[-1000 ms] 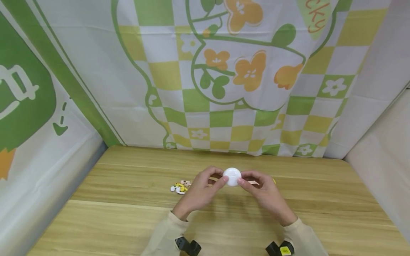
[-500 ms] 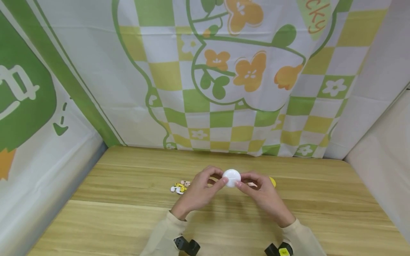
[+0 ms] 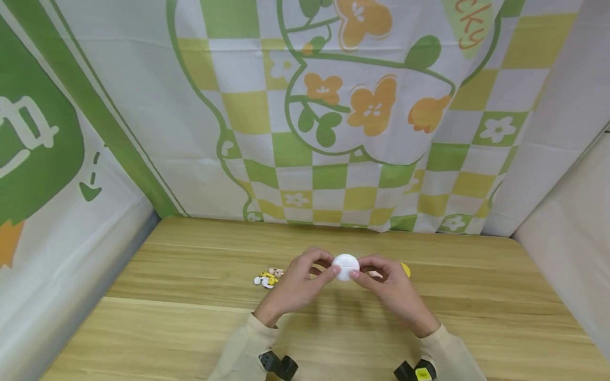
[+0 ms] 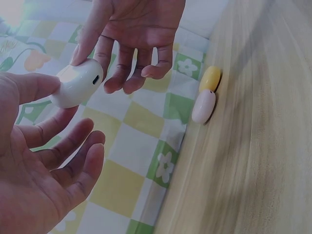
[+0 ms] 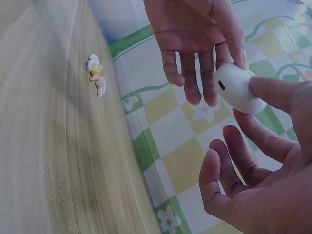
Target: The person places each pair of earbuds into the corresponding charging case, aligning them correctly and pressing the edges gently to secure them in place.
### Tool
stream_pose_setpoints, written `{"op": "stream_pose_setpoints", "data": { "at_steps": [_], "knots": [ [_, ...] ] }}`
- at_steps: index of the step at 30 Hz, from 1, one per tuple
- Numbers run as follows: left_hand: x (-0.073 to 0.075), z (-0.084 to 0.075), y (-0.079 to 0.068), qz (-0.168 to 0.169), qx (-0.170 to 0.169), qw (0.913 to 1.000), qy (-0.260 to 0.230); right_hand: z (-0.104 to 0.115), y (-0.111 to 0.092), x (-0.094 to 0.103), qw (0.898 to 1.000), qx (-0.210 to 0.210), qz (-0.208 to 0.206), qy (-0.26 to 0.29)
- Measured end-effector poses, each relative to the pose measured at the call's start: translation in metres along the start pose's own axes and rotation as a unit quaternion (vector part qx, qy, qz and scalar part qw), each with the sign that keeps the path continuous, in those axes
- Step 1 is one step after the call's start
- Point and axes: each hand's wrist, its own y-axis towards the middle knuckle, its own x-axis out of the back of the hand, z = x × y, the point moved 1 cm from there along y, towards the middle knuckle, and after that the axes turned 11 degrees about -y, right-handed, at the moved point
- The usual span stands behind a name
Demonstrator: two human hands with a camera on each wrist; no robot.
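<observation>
A rounded white earbud charging case (image 3: pixel 346 266) is held up above the table between both hands, its lid seam facing the head camera. My left hand (image 3: pixel 300 280) pinches its left side between thumb and index finger. On the other side, my right hand (image 3: pixel 393 291) pinches it the same way. Both wrist views show a small dark charging port on the underside of the white case (image 4: pixel 78 84), and the remaining fingers of each hand spread loosely below it. The case looks closed.
White, yellow and pink earbuds (image 3: pixel 268 279) lie in a small pile left of the hands. A yellow case (image 4: pixel 210 79) and a pink case (image 4: pixel 204 106) sit side by side behind the right hand. A patterned cloth (image 3: pixel 329 180) hangs behind the wooden table (image 3: pixel 190 328).
The white case and both hands have dipped very slightly. More of the yellow case shows past the right hand. Both grips stay the same.
</observation>
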Motion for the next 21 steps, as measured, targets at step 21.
{"op": "stream_pose_setpoints", "data": {
  "at_steps": [21],
  "knots": [
    [-0.0072, -0.0048, -0.0005, -0.050, -0.018, 0.9985, 0.010, 0.0002, -0.0022, -0.0048, 0.999, 0.051, -0.015, 0.009]
  ]
}}
